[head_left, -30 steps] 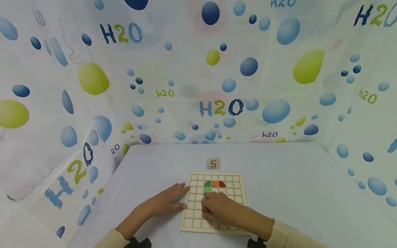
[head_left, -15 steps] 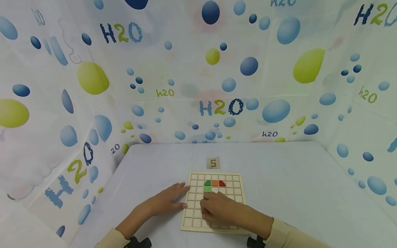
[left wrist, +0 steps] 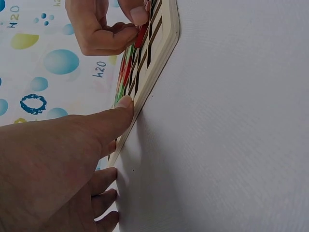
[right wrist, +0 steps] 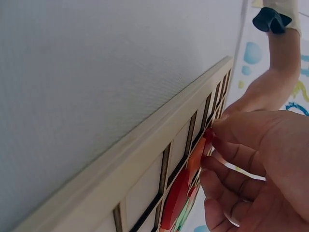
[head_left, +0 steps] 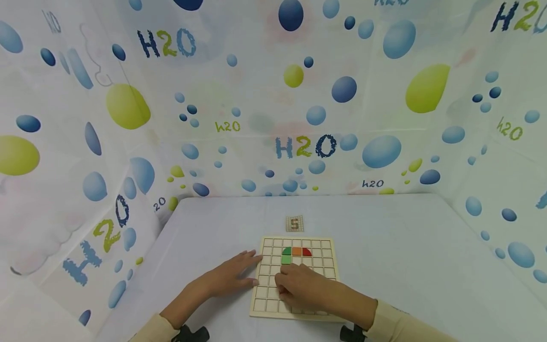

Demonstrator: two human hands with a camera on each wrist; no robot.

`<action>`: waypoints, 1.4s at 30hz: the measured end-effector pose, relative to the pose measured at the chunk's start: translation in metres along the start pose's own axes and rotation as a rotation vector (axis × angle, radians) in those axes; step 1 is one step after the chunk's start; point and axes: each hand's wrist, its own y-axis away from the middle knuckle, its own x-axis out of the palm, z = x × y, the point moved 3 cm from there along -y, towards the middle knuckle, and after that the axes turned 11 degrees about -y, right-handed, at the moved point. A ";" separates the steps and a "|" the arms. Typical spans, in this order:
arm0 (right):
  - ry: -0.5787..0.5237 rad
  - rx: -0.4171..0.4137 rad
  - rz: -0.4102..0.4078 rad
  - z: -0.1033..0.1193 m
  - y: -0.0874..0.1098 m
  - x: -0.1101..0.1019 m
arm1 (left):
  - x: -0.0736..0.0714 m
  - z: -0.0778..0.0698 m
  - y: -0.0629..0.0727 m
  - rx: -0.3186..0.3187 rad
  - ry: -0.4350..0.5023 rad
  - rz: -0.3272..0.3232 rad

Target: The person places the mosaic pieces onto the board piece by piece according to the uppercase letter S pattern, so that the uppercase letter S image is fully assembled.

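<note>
A wooden grid board [head_left: 266,293] lies on the white table. In its upper rows sit a dark green rounded tile [head_left: 287,251], an orange square tile [head_left: 297,251], a red rounded tile [head_left: 306,252] and a light green square tile [head_left: 286,260]. My right hand [head_left: 305,287] is over the lower middle of the board, pinching a small red tile [left wrist: 141,36] between thumb and finger at the grid. More red and orange tiles [right wrist: 175,198] show beside it in the right wrist view. With fingers spread, my left hand [head_left: 231,275] touches the board's left edge; it holds nothing.
Behind the board lies a small card [head_left: 295,223] with an S pattern on a grid. White cloth covers the table [head_left: 406,256]. A curtain [head_left: 256,95] printed with blue and green drops stands at the back and sides.
My right hand's fingers have shifted slightly left over the board, and the red that showed beside them in the head view is now covered. My left hand stays in place.
</note>
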 end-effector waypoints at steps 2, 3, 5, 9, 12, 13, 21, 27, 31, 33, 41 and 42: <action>0.001 0.005 0.004 0.000 0.000 0.000 | 0.000 -0.001 0.001 0.003 0.003 -0.001; 0.001 0.010 0.010 0.001 0.000 0.000 | 0.000 -0.001 0.001 0.004 0.003 -0.001; 0.002 0.020 0.026 0.000 -0.001 0.001 | 0.000 -0.001 0.002 0.005 0.002 0.001; 0.020 0.028 0.057 -0.001 -0.002 0.000 | 0.000 -0.001 0.002 0.001 -0.005 -0.001; 0.012 0.032 0.064 -0.002 -0.002 -0.001 | 0.000 -0.001 0.001 -0.005 -0.007 0.000; 0.004 0.036 0.064 -0.002 -0.002 -0.001 | 0.001 0.000 0.001 -0.007 -0.008 0.002; -0.037 0.089 0.065 -0.002 0.001 -0.003 | 0.005 0.000 -0.002 -0.011 -0.009 0.005; -0.039 0.098 0.037 -0.004 0.001 0.000 | 0.003 -0.001 -0.001 -0.009 -0.003 0.003; -0.034 0.118 0.028 -0.004 0.001 0.001 | 0.002 -0.001 -0.001 -0.009 -0.013 0.002; -0.027 0.129 0.025 -0.004 0.001 0.001 | 0.002 -0.001 -0.001 -0.008 -0.015 0.000; -0.035 0.170 0.034 -0.002 0.003 -0.002 | 0.004 -0.001 -0.003 -0.003 -0.008 0.006; -0.033 0.176 0.039 -0.003 0.004 -0.003 | 0.004 -0.001 -0.003 -0.002 -0.006 0.004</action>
